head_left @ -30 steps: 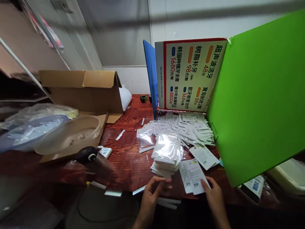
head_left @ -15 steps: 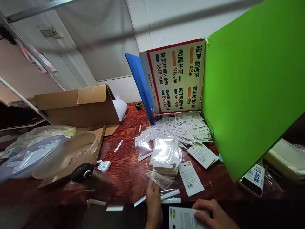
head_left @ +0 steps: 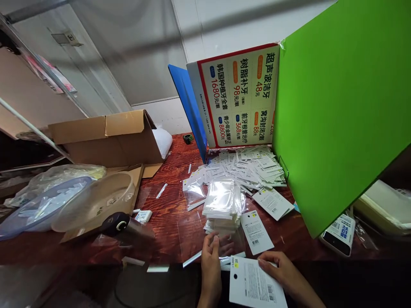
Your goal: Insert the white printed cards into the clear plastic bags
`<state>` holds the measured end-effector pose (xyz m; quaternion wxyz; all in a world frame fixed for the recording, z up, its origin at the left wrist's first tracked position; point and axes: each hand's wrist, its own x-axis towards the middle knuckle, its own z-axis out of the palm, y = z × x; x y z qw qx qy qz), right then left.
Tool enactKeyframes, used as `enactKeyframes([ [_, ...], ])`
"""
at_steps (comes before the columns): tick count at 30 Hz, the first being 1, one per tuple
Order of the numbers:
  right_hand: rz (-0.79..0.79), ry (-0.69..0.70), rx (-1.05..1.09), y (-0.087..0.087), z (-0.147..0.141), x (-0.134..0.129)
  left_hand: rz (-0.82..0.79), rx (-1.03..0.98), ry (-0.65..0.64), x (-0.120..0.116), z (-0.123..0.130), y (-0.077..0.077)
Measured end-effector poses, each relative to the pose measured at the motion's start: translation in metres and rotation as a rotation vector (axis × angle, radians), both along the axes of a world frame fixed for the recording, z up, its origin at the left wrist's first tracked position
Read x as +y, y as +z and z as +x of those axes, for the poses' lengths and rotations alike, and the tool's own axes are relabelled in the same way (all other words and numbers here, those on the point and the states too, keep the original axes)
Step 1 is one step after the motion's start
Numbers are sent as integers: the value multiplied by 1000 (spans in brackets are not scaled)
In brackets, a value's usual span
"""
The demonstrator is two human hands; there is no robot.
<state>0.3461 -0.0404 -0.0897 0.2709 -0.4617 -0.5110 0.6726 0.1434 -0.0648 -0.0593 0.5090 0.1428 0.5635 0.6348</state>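
Between the thumb and fingers of my right hand (head_left: 284,271) is a white printed card (head_left: 252,285) with a hole and a yellow mark, near the table's front edge. Just to its left, my left hand (head_left: 211,269) pinches a thin clear bag (head_left: 236,242), and some of its fingers show through the film. Beyond that hand lies a stack of clear bags (head_left: 220,199). Another printed card (head_left: 256,231) rests right of the stack. A large heap of white cards (head_left: 247,169) lies farther back.
A green panel (head_left: 337,107) and a printed board (head_left: 240,98) stand behind the heap. At left are a cardboard box (head_left: 109,145), a translucent basin (head_left: 96,201) and a dark cylindrical object (head_left: 118,224). A phone-like object (head_left: 340,235) lies at right.
The card in my right hand has come up and more of it shows. My left hand has risen slightly, its fingers now behind the clear film. The view has shifted a little.
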Motion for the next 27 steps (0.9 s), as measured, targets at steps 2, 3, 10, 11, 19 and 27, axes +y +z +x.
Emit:
enactKeyframes([
  [2, 44, 3, 9, 2, -2, 0, -19, 18, -10, -1, -1, 2],
  [3, 62, -5, 14, 2, -3, 1, -25, 24, -16, -2, -1, 3],
  [10, 73, -73, 14, 5, -14, 5, -9, 40, -85, -8, 0, 7],
  [11, 76, -86, 9, 5, -17, 5, -11, 46, -88, -9, 1, 6],
  [19, 169, -242, -86, -5, -36, 7, 25, 92, -62, -11, -6, -13],
  [27, -4, -244, 40, -17, -58, -1, 72, 26, -95, -6, -13, -32],
])
